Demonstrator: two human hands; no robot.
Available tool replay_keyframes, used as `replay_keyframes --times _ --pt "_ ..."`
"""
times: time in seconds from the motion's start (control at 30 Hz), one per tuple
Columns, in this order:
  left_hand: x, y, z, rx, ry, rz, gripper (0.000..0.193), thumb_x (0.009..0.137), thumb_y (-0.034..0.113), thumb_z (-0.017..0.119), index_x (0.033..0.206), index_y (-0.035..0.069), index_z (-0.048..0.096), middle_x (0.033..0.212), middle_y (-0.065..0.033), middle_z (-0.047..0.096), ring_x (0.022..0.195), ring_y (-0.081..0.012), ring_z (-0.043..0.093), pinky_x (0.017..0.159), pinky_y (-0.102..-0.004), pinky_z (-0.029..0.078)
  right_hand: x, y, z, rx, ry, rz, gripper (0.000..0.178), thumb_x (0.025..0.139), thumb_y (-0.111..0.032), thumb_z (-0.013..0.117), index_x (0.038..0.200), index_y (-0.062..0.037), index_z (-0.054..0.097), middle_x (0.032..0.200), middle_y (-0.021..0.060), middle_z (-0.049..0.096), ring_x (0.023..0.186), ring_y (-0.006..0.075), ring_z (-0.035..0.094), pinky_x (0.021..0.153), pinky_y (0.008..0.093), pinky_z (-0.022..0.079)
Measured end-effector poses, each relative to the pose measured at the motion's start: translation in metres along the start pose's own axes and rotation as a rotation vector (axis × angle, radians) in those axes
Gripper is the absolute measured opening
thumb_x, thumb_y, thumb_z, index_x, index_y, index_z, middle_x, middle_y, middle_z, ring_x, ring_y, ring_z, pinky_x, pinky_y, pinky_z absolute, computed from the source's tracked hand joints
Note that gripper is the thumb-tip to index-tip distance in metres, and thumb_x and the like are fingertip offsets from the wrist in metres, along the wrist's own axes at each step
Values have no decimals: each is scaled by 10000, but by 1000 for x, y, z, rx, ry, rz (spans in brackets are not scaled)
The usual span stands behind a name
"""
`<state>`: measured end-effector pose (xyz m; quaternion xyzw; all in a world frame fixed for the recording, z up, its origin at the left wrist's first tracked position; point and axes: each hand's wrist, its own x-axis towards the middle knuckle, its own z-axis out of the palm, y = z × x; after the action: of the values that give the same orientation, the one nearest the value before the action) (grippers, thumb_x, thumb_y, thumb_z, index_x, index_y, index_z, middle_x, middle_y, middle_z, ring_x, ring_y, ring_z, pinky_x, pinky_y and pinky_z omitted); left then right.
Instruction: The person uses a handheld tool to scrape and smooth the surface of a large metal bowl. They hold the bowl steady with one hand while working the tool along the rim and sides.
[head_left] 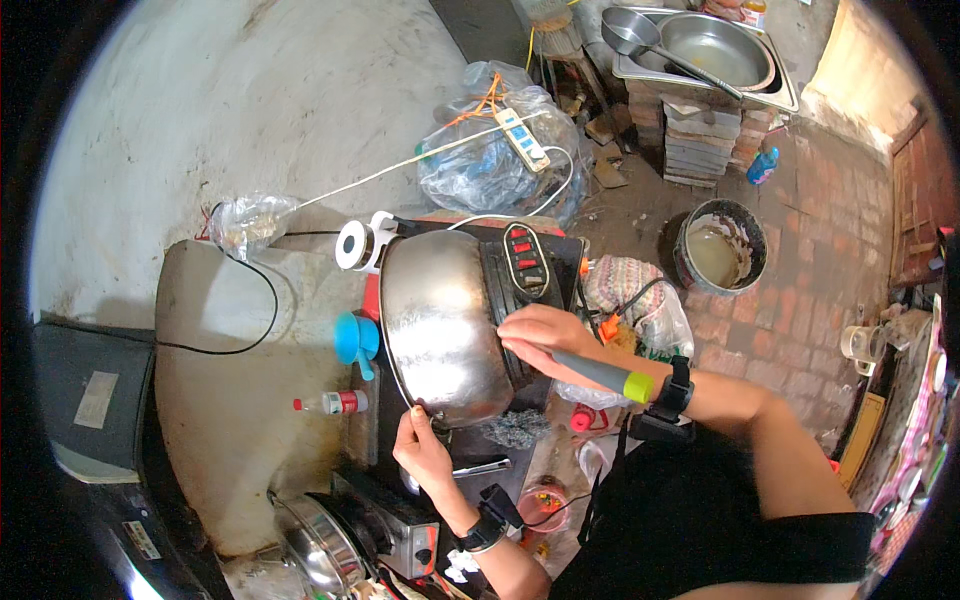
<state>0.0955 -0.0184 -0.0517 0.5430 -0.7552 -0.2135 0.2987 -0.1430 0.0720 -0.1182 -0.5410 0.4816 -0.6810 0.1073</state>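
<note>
A large stainless steel pot (440, 325) lies tipped on its side on the dark stove top, its rim facing left and its base facing right. My left hand (424, 452) pinches the pot's rim at the near side. In my right hand (548, 335) is a tool with a grey and lime-green handle (605, 376); its working end is hidden, and my fingers rest close to the pot's base edge. Just below the pot sits a dark grey, fuzzy scouring pad (517, 428). A blue plastic cup-like item (357, 340) stands left of the rim.
A power strip (523, 140) lies on a plastic bag at the back. Left are a small red-labelled bottle (335, 402) and a lidded pan (322, 545). A bucket (720, 247) stands on the brick floor. Beyond it, a sink (715, 55) holds a ladle (632, 32).
</note>
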Motion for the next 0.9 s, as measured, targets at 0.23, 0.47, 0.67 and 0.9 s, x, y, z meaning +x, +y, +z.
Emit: replay_keyframes --times 0.23,0.47,0.67,0.9 --pt "2 3 3 -16 19 13 313 1009 226 580 942 -74 637 685 -15 539 668 -102 442 593 -293 406 0 4 -1 14 -29 -89 199 860 18 697 1052 30 649 977 160 666 877 320 659 726 391 536" --pt "3 6 1 10 -13 -6 295 1016 201 555 933 -71 632 697 -7 521 676 -96 428 591 -286 393 -2 4 0 77 -99 -232 171 911 -39 640 1069 20 609 917 130 648 790 292 641 791 356 522" --pt "6 7 -1 22 -17 -15 294 1012 197 554 949 -78 637 720 -26 566 708 -102 470 637 -290 436 -2 6 -1 -46 -47 -81 200 843 1 686 1036 6 631 956 139 657 859 290 654 742 388 539" --pt "10 15 2 18 20 67 296 1006 208 577 918 -70 621 654 -32 486 646 -106 391 561 -309 366 -20 1 4 56 -178 -95 246 830 12 686 1066 2 615 987 124 643 883 317 638 730 381 524"
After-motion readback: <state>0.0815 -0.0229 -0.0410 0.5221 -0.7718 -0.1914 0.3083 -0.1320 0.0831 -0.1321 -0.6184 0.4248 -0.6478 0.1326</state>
